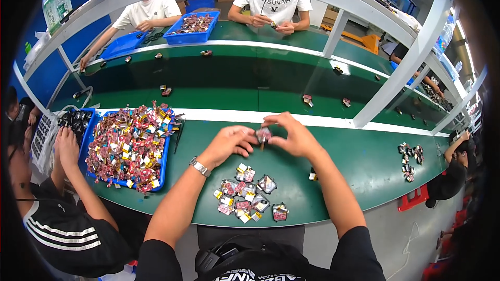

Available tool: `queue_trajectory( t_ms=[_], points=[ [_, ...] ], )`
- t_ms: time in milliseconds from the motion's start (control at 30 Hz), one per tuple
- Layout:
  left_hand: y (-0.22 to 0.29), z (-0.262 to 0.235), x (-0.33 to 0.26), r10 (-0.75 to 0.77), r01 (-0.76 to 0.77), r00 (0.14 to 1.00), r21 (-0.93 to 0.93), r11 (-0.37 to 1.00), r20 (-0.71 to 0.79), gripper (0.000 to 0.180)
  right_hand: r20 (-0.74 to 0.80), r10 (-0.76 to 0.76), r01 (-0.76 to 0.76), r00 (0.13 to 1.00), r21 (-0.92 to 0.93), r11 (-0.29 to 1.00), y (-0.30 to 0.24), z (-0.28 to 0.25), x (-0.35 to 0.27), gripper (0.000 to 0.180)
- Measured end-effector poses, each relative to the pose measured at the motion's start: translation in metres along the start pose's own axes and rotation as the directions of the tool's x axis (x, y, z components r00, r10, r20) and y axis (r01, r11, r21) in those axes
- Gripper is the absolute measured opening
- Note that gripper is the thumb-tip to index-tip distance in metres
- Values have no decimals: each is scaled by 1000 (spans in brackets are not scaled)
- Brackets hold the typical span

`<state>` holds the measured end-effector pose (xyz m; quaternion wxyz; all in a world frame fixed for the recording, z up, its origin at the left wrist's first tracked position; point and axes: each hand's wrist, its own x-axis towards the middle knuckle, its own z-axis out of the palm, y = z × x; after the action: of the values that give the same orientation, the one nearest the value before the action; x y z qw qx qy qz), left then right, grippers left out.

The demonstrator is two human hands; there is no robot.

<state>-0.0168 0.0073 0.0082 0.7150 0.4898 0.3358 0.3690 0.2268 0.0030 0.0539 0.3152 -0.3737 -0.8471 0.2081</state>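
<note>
Between my two hands, just above the green bench, is a small dark-rimmed housing with a red circuit board (263,135). My right hand (292,136) pinches it between thumb and forefinger from the right. The curled fingers of my left hand (232,143), a metal watch on its wrist, close on its left edge. Below my hands lies a loose group of similar housings with red boards (244,189) and small white-and-yellow packs. One more housing (279,212) lies at the group's right, close to the bench's near edge. My right forearm partly hides another piece (313,176).
A blue tray (165,162) heaped with boards stands left, beside a co-worker's hands (65,148). More assemblies (410,158) lie right. Beyond a white rail (219,116), scattered pieces lie on a green belt (234,93). A metal post (401,57) rises right; two people sit opposite.
</note>
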Motion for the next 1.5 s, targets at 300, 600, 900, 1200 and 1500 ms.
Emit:
queue_trajectory(
  t_ms=[300,600,900,1200,1500],
  points=[
    [-2,11,3,-89,83,982,43,996,168,34,142,58,-62,988,24,998,-31,0,-13,52],
    [-2,25,-4,83,-81,991,-27,996,103,37,-135,-198,178,971,-149,973,-30,20,-15,40],
    [-24,14,0,95,-82,988,-107,991,125,34,-143,-110,90,984,-136,987,-37,36,-17,22],
    [-6,14,1,131,-101,969,-151,983,208,48,-304,-47,18,952,-97,995,-24,38,-12,14],
    [-5,21,0,60,-47,989,-102,994,135,39,-234,96,-70,968,116,991,-22,38,-21,8]
  ],
)
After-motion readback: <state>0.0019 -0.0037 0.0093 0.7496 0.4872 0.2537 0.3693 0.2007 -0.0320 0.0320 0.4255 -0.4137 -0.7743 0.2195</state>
